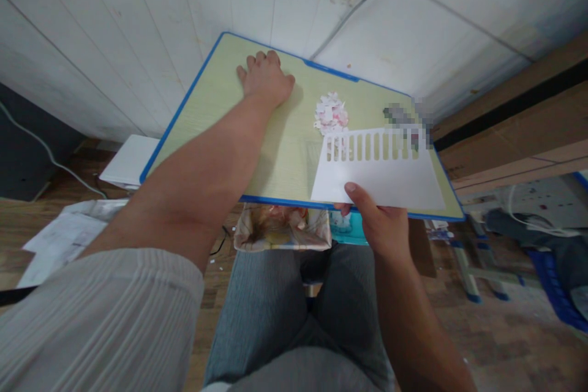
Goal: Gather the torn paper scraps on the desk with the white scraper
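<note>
Left hand (pixel 266 79): palm down near the back edge of the counter (pixel 202 104), toward its back left corner, fingers loosely spread.
Right hand (pixel 379 214): gripping the slotted card at the counter's front edge, thumb on top.
Slotted card (pixel 381 180): plain white, over the front right part of the counter, slots toward the back edge.
Paper scraps (pixel 331 113): white and pink, heaped right of the counter's middle; some show through the card's left slots.
Printed papers (pixel 68 236): beyond the front left corner, print too small to read.
Blurred item (pixel 408 122): near the back right corner, pixelated.
</note>
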A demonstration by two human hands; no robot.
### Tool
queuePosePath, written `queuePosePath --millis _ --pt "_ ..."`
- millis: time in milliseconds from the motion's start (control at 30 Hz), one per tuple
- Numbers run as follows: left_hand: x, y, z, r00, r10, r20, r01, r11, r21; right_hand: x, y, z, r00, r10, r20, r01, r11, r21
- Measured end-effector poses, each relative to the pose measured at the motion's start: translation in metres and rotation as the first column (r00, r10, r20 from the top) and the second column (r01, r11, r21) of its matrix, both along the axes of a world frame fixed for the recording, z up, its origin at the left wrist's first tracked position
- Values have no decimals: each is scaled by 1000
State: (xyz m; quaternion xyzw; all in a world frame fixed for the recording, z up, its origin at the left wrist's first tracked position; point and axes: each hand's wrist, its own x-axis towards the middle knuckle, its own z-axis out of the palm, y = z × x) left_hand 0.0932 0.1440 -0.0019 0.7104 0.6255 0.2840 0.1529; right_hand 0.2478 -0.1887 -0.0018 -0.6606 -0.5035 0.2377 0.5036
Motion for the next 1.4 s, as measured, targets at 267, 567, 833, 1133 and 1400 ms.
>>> queuePosePath --millis 267,567,833,1133,1400 --pt "0 -2 1 1000 -7 3 7 1000 -21 35 17 -4 892 -352 -282 405 900 160" --pt "-2 -7 4 1000 -6 -23 6 1000 -16 51 33 -10 952 -304 -31 306 950 63" --pt "-4 8 -9 999 -41 34 41 999 -23 47 24 -12 978 -189 88 188 982 12" --pt "-7 8 -9 997 -43 -57 45 999 21 36 23 -10 975 -218 -39 219 975 26" --pt "-12 -3 -6 986 -32 -164 41 998 53 38 31 -20 953 -208 -222 200 978 -58"
